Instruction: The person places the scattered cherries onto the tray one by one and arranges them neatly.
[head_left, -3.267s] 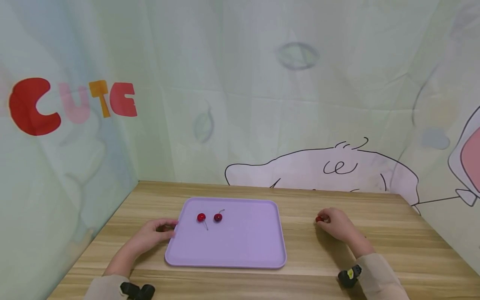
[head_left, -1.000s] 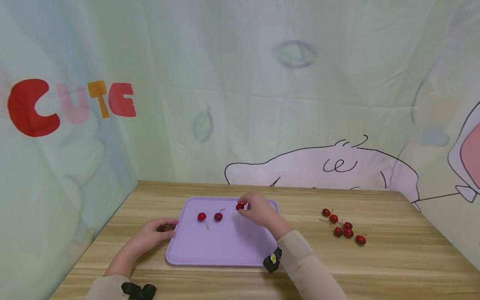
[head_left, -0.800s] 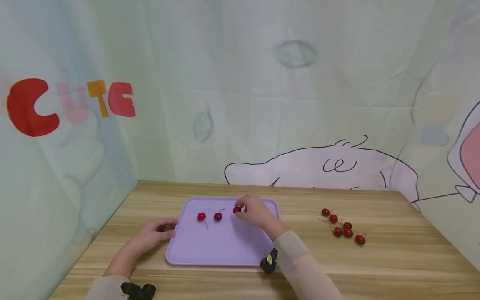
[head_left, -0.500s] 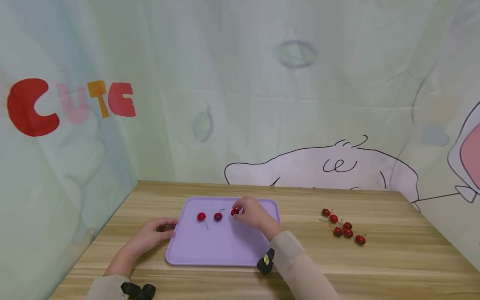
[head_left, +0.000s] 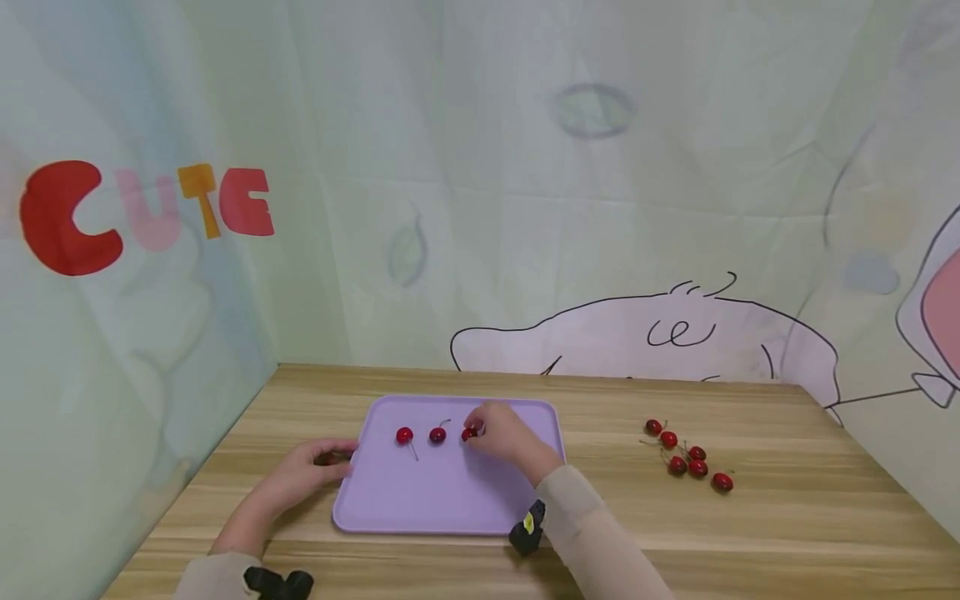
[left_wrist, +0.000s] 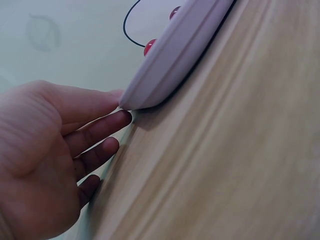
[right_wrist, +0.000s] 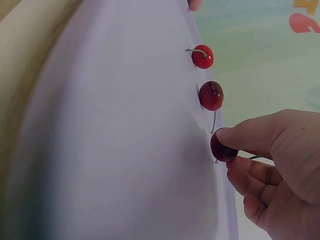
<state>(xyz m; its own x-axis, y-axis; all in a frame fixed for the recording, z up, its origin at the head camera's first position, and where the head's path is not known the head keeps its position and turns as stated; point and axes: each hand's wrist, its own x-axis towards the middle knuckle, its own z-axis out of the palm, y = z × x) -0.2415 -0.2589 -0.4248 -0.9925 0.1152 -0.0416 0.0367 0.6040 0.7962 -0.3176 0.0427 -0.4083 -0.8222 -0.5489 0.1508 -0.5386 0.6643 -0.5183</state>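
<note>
Right hand [head_left: 510, 435] grip pinches a cherry [right_wrist: 222, 148] on the lilac tray [head_left: 450, 500]; release gently beside its neighbours. Left hand [head_left: 303, 473] steadies the tray's edge, fingers relaxed.

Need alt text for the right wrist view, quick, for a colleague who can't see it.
The right hand pinches a red cherry against the purple tray. Two more cherries lie in line beyond it.

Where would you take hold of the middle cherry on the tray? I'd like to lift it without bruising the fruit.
Pinch the thin stem of the middle cherry from above. It curves up and free of the purple tray, with clear gaps to the left cherry and to the one the right hand holds.
</note>
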